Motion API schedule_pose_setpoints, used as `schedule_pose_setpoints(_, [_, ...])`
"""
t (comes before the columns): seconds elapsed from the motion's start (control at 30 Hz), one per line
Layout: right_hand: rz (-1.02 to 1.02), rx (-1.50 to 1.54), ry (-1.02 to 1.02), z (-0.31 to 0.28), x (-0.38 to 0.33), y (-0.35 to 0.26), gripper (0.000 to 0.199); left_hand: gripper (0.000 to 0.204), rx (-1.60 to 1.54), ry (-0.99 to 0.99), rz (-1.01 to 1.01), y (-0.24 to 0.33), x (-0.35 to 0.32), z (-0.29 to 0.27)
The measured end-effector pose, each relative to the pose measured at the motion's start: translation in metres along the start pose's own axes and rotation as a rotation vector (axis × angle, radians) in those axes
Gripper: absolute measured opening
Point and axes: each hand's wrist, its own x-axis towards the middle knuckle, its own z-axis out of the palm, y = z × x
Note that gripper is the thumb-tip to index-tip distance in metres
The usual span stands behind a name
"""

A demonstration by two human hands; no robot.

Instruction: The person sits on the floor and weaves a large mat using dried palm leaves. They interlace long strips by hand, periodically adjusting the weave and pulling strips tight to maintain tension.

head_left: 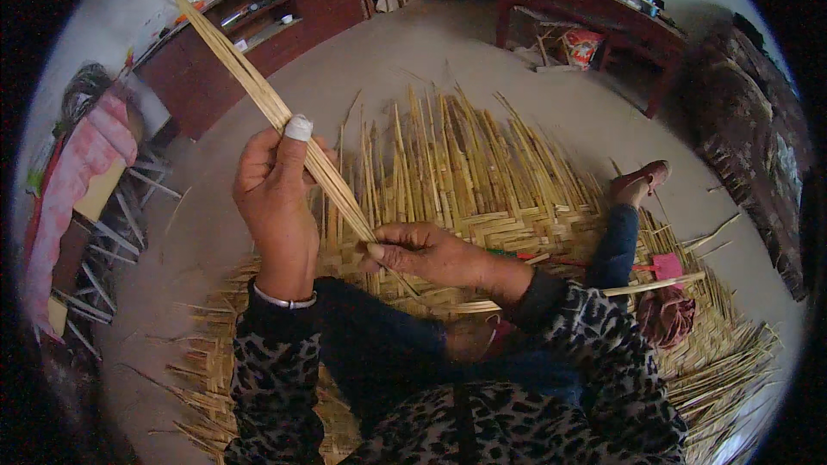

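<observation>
A bundle of long, thin split strips [241, 69], like bamboo or cane, slants across in front of me from the upper left. My left hand [280, 176] is closed around its middle, with white tape wrapped on the thumb. Lower down, my right hand [439, 256] pinches the bundle's near end between thumb and fingers. Beneath both hands spreads a large woven mat [517, 226] of the same pale strips, and I sit on it. Loose, unwoven strip ends fan out along its far edge. Behind my right forearm lies another long strip [655, 284].
On the mat at right are a pink flat-headed item [667, 269] and a crumpled dark-red cloth [666, 314]. Folding stools with a pink cloth [82, 181] stand at left. A dark-red cabinet [215, 77], a red table [594, 9] and a covered sofa [749, 129] line the room.
</observation>
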Motion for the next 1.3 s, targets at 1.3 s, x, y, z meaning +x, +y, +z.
schedule_pose_setpoints(1.3, [0.061,-0.937,0.175,-0.027,-0.006,0.030,0.021,0.032,0.439,0.163,-0.346,-0.089,-0.014,-0.151])
